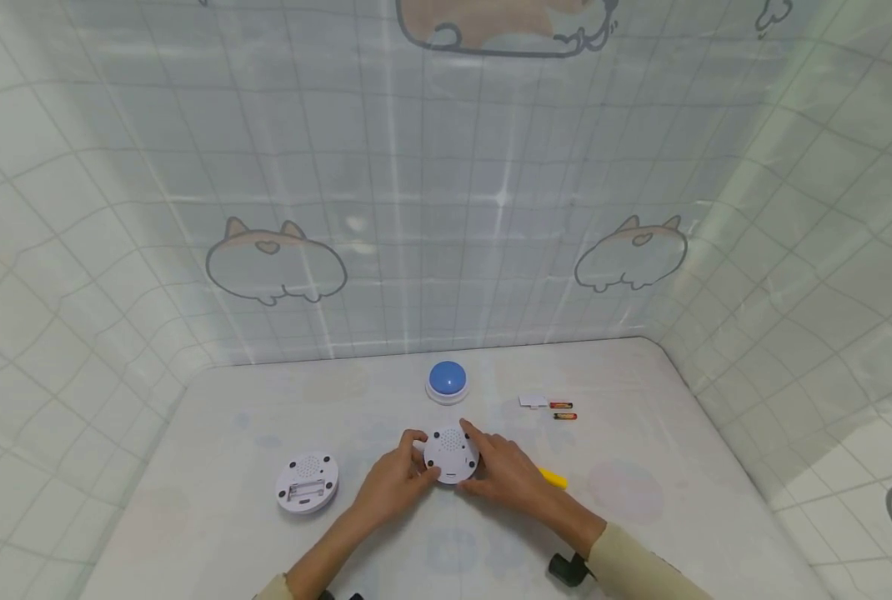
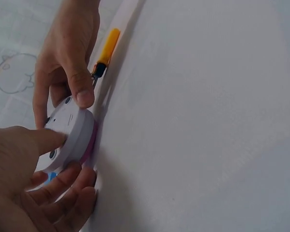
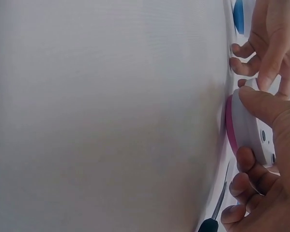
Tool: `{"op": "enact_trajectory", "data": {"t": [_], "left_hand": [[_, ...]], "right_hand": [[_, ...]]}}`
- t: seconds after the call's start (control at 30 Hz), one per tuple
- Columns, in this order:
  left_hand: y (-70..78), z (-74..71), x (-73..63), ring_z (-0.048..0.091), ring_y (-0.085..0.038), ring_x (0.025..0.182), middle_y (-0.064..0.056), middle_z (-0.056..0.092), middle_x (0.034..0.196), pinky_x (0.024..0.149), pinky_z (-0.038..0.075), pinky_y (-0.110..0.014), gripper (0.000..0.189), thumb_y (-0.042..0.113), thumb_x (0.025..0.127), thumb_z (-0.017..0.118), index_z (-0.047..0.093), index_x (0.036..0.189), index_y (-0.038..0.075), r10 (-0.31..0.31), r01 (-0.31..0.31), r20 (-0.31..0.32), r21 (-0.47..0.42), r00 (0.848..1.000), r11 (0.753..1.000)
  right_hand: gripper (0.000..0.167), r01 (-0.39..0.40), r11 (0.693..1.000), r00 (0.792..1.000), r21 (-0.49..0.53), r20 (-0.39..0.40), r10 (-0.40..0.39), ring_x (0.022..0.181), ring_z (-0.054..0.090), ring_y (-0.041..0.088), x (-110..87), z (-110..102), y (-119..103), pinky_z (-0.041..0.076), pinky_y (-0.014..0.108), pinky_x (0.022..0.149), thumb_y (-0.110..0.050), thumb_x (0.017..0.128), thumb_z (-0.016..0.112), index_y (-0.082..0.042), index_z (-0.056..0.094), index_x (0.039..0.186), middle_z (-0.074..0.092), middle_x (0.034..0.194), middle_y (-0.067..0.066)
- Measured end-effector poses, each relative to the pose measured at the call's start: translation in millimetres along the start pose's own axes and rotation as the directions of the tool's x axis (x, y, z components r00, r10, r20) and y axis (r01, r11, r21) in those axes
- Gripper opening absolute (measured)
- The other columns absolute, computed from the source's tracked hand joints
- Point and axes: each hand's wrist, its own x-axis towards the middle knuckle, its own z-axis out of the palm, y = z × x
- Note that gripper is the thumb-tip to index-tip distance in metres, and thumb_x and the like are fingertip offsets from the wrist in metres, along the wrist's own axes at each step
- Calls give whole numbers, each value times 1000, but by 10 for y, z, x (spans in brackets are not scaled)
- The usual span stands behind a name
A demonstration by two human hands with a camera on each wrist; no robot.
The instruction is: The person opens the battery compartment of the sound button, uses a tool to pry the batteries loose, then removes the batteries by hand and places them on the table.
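Note:
A round white push button (image 1: 452, 465) lies face down between my hands, its speaker holes and dark feet facing up. Its magenta underside (image 3: 230, 123) shows in the wrist views. My left hand (image 1: 393, 485) grips the rim from the left, thumb on the upturned base in the left wrist view. From the right, my right hand (image 1: 512, 477) holds the opposite rim between thumb and fingers. Beside the right hand lies a screwdriver with a yellow handle (image 1: 553, 478), partly hidden by that hand; its metal shaft (image 3: 221, 200) shows in the right wrist view.
A blue-topped push button (image 1: 448, 379) stands behind my hands. Left of them, another upturned white unit (image 1: 308, 483) has an open battery compartment. A small white cover (image 1: 533, 402) and two batteries (image 1: 563, 416) lie back right; a dark green object (image 1: 568, 570) lies by the right forearm.

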Motion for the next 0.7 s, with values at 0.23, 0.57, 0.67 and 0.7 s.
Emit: {"op": "enact_trajectory", "data": {"t": [0.23, 0.57, 0.67, 0.7], "left_hand": [[-12, 36, 44, 52, -7, 70, 4, 64, 86, 61, 44, -28, 85, 41, 84, 81, 36, 153, 20, 42, -41, -3, 94, 999, 995], [-17, 60, 90, 58, -12, 87, -4, 70, 110, 80, 52, -40, 97, 47, 76, 86, 36, 156, 24, 61, -62, 11, 123, 998, 990], [-18, 68, 85, 59, -14, 89, -7, 69, 115, 77, 52, -40, 99, 48, 75, 86, 35, 157, 25, 77, -77, 7, 132, 997, 988], [-18, 69, 84, 58, -14, 88, -7, 69, 114, 76, 51, -39, 99, 49, 76, 85, 34, 157, 26, 78, -79, 6, 134, 997, 988]], "right_hand": [[101, 42, 999, 999, 0, -2, -42, 112, 58, 22, 13, 2, 29, 42, 50, 107, -49, 80, 82, -25, 25, 160, 61, 136, 6], [100, 57, 998, 998, 15, 23, -57, 118, 58, 24, 53, -19, 63, 44, 50, 105, -48, 80, 83, -22, 28, 159, 60, 137, 9], [99, 53, 999, 998, 4, 28, -53, 117, 59, 24, 63, -27, 52, 45, 49, 104, -48, 80, 83, -21, 29, 159, 61, 135, 9], [99, 51, 999, 998, 1, 28, -51, 116, 59, 24, 67, -29, 49, 45, 49, 103, -48, 80, 83, -21, 30, 159, 61, 134, 9]]}}
